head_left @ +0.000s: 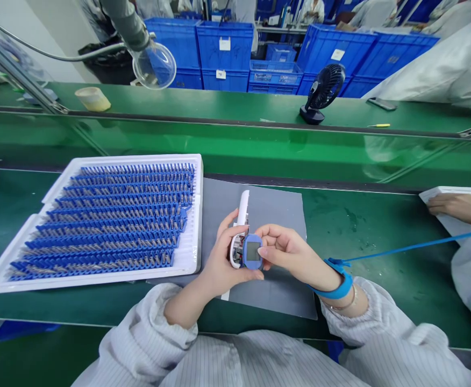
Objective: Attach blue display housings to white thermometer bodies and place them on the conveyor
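My left hand point(224, 260) is closed round a white handheld device casing point(243, 208), its long slim end pointing away from me. Circuit parts show inside its open lower end. Beside that opening is a blue oval cover point(252, 264) with a grey display point(254, 251). My right hand point(286, 247) pinches the cover's right edge between thumb and fingers. Whether the cover touches the casing, I cannot tell. Both hands are above a grey mat point(276, 212). A blue wrist strap point(338, 289) circles my right wrist.
Left of the mat lies a white foam tray point(197, 215) holding rows of small blue parts. A blue cord point(413, 247) stretches rightward from my wrist toward a co-worker's hand point(459, 207). Behind a raised ledge stand a fan point(326, 88) and blue crates point(229, 48).
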The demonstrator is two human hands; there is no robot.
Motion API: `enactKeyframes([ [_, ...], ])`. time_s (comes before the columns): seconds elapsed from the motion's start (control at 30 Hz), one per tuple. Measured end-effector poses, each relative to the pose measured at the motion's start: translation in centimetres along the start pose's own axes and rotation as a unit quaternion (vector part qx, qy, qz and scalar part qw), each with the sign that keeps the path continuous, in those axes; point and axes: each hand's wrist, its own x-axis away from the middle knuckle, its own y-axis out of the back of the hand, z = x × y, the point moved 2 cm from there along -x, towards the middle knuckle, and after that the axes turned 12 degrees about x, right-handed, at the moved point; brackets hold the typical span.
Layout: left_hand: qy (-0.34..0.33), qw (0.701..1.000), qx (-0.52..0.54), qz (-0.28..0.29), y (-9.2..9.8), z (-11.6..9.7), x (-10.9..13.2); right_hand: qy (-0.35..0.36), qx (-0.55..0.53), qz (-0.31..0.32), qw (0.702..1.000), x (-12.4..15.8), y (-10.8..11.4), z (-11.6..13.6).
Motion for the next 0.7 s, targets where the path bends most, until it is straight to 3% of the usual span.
enactKeyframes([
  [0.17, -0.017, 0.995, -0.091, -0.035, -0.1, 0.2, 0.1, -0.014, 0.002, -0.004, 1.0, -0.3, 0.0, -0.4],
  [0.7, -0.03, 0.989, -0.143, -0.009, -0.9, -0.2, 0.2, -0.03, -0.015, 0.014, 0.999, -0.9, -0.5, -1.2],
])
